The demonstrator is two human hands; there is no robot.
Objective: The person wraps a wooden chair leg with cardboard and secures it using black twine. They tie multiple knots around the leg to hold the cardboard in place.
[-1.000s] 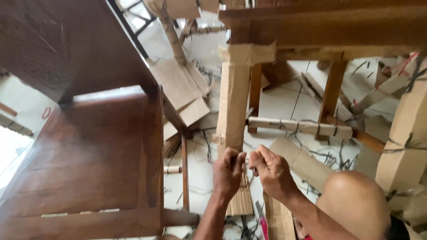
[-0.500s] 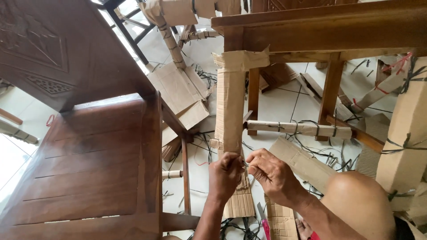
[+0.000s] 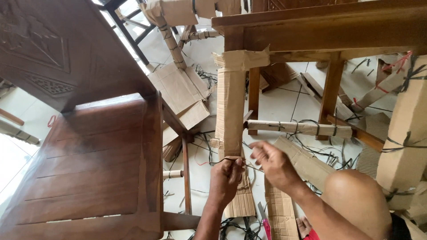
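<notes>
We're looking straight down here, and our left hand [image 3: 225, 178] is curled into a fist, pinching a thin dark cord [image 3: 231, 160] between thumb and forefinger. Just to its right, our right hand [image 3: 272, 163] has its fingers bent and pinched together on what looks like the other end of that cord, though the strand is too thin there to be sure. The two hands sit close together, nearly touching, right in front of the cardboard-wrapped leg [image 3: 230, 111] of a wooden piece of furniture [image 3: 329, 31] at the far right.

The cord sits at the lower end of that cardboard wrap, against the near face of the leg. A cardboard-wrapped rail [image 3: 302, 129], bound with dark ties, runs off to the right from the leg.

On the left we have a dark wooden chair [image 3: 98, 155], its seat [image 3: 95, 164] facing up at us and its carved back [image 3: 49, 49] rising toward the far left. Our bare knee [image 3: 358, 202] fills the near right corner.

Below it all, the white tiled floor [image 3: 284, 102] is littered with cardboard offcuts [image 3: 182, 93] and loose black cords [image 3: 311, 146]. A strip of corrugated cardboard [image 3: 240, 202] lies under our hands. Another wrapped leg [image 3: 407, 129] stands at the right edge, and a wrapped one [image 3: 171, 38] leans at the far centre.
</notes>
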